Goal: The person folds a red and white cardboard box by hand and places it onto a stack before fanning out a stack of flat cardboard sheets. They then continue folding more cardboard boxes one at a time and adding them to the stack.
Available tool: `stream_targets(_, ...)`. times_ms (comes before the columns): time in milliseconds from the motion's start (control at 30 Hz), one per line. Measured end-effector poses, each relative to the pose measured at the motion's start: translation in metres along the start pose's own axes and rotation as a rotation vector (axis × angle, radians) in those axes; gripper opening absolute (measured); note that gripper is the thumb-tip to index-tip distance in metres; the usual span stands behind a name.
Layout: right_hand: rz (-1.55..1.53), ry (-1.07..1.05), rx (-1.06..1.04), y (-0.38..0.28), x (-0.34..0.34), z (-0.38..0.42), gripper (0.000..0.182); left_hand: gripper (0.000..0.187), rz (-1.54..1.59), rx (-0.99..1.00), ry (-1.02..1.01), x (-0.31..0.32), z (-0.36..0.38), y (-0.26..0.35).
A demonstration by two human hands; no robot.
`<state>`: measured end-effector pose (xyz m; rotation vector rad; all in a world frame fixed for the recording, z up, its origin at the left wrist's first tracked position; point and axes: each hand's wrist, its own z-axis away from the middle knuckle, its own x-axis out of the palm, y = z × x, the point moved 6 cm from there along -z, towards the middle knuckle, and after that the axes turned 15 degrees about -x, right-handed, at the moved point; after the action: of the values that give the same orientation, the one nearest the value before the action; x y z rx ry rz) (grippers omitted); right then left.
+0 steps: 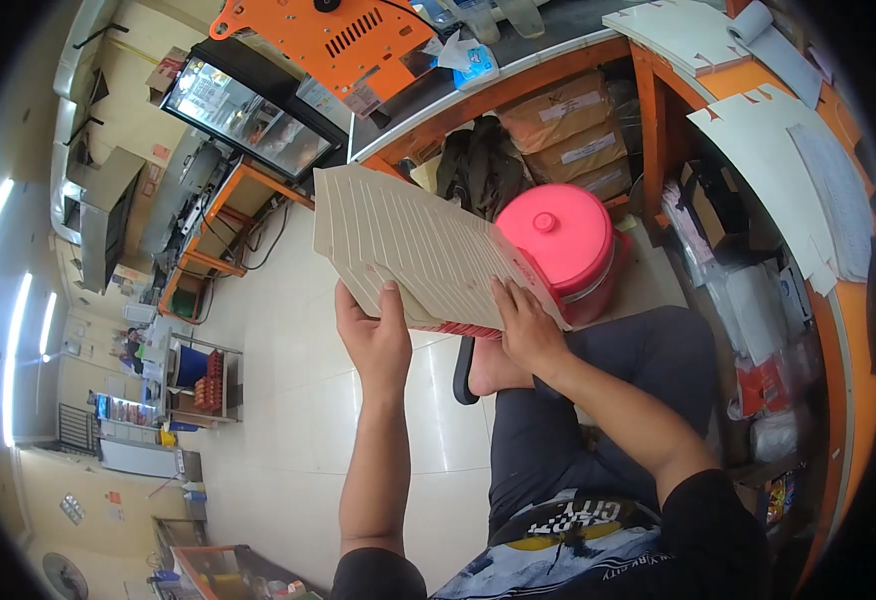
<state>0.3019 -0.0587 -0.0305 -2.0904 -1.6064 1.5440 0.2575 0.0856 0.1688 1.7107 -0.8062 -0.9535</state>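
Observation:
A fanned stack of flat grey-brown cardboard pieces (408,235) with red print along one end is held up in front of my body. My left hand (373,335) grips its lower left edge, thumb on the face and fingers partly behind. Over the stack's right end lies my right hand (528,330), its fingers pressed on the cardboard near the red print. Just behind that end stands a pink bucket with a lid (558,235).
An orange-edged counter (498,85) runs behind the bucket, with cardboard boxes (573,130) beneath it and an orange machine (328,45) on top. White cut sheets (758,160) lie on the right-hand table. Tiled floor (268,400) shows at the left.

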Motion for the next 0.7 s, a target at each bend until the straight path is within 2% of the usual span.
stream_targets(233,0.01,-0.009,0.002,0.001,0.002,0.001,0.067,0.044,-0.12,0.075,0.057,0.01,0.007,-0.002)
stream_targets(333,-0.003,0.007,-0.007,0.002,0.0,0.003,0.067,0.048,-0.075,0.032,-0.001,0.008,0.006,-0.004)
stream_targets(633,-0.005,0.001,0.005,0.001,0.001,0.003,0.068,0.05,-0.077,0.087,0.078,0.015,0.015,-0.011)
stream_targets(700,-0.013,0.006,0.003,0.001,0.001,0.004,0.069,0.05,-0.302,0.111,0.111,0.012,0.014,-0.012)
